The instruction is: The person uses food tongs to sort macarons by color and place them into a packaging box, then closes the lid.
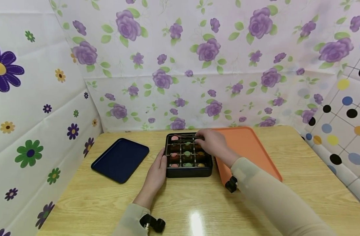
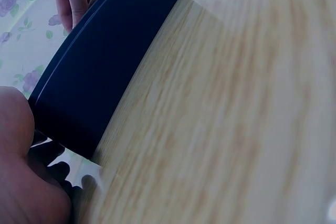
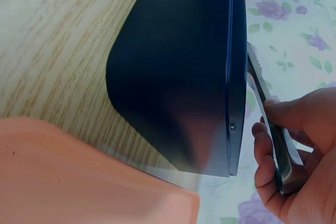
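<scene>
A black divided box stands on the table, with small pink, green and orange-yellow macaron-like pieces in its compartments. My left hand rests along the box's left wall; its fingers are partly hidden in the left wrist view. My right hand is above the box's far right part and grips metal tongs between thumb and fingers. In the head view the tongs reach left across the far row, their tips at a pink macaron in the far left compartment. Whether the tips pinch it, I cannot tell.
Left of the box lies a dark blue tray, turned at an angle. An orange tray lies to the right, partly under my right forearm. Flower-patterned cloth hangs behind the wooden table.
</scene>
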A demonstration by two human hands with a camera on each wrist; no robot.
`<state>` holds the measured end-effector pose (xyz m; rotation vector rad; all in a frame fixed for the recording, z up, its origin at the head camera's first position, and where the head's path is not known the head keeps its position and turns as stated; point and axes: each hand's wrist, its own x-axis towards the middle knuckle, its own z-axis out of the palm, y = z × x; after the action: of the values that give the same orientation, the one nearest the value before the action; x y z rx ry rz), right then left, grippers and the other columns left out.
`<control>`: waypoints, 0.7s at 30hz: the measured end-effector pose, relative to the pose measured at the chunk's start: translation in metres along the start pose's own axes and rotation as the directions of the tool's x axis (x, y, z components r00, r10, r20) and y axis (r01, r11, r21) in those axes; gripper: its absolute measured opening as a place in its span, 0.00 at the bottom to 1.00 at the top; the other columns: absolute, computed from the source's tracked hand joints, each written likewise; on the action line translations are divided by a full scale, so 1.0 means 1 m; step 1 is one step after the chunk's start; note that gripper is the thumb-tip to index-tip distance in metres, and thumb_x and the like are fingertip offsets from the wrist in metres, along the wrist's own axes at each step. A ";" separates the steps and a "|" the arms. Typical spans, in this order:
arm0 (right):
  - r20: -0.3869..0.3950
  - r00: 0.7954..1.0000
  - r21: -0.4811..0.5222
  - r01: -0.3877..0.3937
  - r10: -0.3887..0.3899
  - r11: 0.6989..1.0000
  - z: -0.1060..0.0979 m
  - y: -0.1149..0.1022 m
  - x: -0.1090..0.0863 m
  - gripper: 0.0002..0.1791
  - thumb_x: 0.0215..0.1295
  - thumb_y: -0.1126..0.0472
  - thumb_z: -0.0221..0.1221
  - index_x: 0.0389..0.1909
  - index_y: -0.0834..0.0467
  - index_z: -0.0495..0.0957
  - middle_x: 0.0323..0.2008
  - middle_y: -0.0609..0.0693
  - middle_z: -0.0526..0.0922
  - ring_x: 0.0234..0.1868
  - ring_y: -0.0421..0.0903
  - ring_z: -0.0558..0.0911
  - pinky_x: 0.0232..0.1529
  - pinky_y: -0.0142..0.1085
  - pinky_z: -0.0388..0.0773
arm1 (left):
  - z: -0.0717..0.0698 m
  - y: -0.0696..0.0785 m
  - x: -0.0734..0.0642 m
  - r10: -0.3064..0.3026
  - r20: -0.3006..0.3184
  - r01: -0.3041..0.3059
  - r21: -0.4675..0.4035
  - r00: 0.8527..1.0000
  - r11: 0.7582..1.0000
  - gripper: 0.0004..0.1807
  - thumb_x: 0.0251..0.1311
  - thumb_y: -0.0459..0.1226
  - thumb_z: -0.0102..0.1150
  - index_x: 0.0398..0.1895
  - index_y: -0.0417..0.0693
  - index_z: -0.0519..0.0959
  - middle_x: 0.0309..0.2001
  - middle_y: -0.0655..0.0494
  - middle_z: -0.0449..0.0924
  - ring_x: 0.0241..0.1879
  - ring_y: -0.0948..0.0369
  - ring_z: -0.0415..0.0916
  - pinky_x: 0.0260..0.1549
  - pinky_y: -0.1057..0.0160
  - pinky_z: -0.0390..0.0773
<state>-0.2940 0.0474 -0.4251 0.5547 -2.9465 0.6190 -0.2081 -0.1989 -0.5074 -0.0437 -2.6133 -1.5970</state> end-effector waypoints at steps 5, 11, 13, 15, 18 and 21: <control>0.000 1.000 0.002 -0.003 0.003 1.000 0.001 -0.001 0.000 0.15 0.82 0.51 0.67 0.61 0.51 0.89 0.51 0.48 0.90 0.42 0.46 0.87 0.43 0.48 0.86 | 0.000 0.000 0.000 0.004 0.001 -0.004 0.003 1.000 1.000 0.32 0.94 0.49 0.34 0.92 0.50 0.52 0.88 0.44 0.55 0.85 0.40 0.52 0.79 0.32 0.58; -0.002 1.000 0.000 -0.007 0.007 1.000 0.000 0.000 0.000 0.16 0.82 0.50 0.67 0.62 0.50 0.89 0.52 0.48 0.90 0.45 0.47 0.88 0.45 0.49 0.87 | 0.000 0.000 -0.001 -0.014 0.000 0.014 0.014 1.000 1.000 0.33 0.93 0.50 0.34 0.92 0.52 0.52 0.88 0.43 0.54 0.85 0.39 0.53 0.79 0.32 0.59; 0.004 1.000 0.008 -0.015 0.015 1.000 0.000 0.002 -0.001 0.16 0.82 0.50 0.67 0.63 0.50 0.88 0.53 0.49 0.90 0.45 0.48 0.88 0.46 0.50 0.87 | 0.000 0.000 -0.001 -0.016 0.005 0.016 0.015 1.000 1.000 0.32 0.93 0.50 0.34 0.92 0.52 0.51 0.88 0.43 0.54 0.85 0.39 0.53 0.79 0.32 0.59; 0.007 1.000 0.016 -0.027 0.027 1.000 -0.001 0.004 -0.003 0.16 0.82 0.50 0.66 0.64 0.50 0.88 0.54 0.49 0.90 0.47 0.48 0.88 0.47 0.50 0.86 | 0.000 0.001 -0.002 -0.015 0.011 0.015 0.017 1.000 1.000 0.32 0.94 0.50 0.33 0.93 0.52 0.51 0.87 0.42 0.55 0.85 0.39 0.54 0.79 0.32 0.59; 0.004 0.999 0.029 -0.040 0.040 0.999 -0.002 0.007 -0.005 0.17 0.83 0.51 0.66 0.65 0.50 0.87 0.55 0.49 0.90 0.47 0.49 0.88 0.47 0.51 0.86 | -0.001 0.001 -0.002 -0.008 0.017 0.008 0.023 1.000 1.000 0.32 0.94 0.49 0.33 0.93 0.51 0.50 0.87 0.42 0.55 0.84 0.38 0.55 0.78 0.31 0.60; -0.006 0.999 0.040 -0.049 0.049 0.998 -0.003 0.009 -0.008 0.18 0.82 0.50 0.66 0.66 0.50 0.87 0.56 0.49 0.89 0.48 0.49 0.88 0.47 0.51 0.86 | -0.002 0.000 -0.001 0.004 0.019 -0.005 0.032 1.000 0.999 0.32 0.94 0.49 0.32 0.93 0.51 0.50 0.87 0.41 0.56 0.83 0.37 0.56 0.77 0.30 0.61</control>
<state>-0.2899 0.0588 -0.4270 0.4842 -2.9555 0.6847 -0.2069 -0.2005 -0.5063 -0.0631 -2.6503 -1.5608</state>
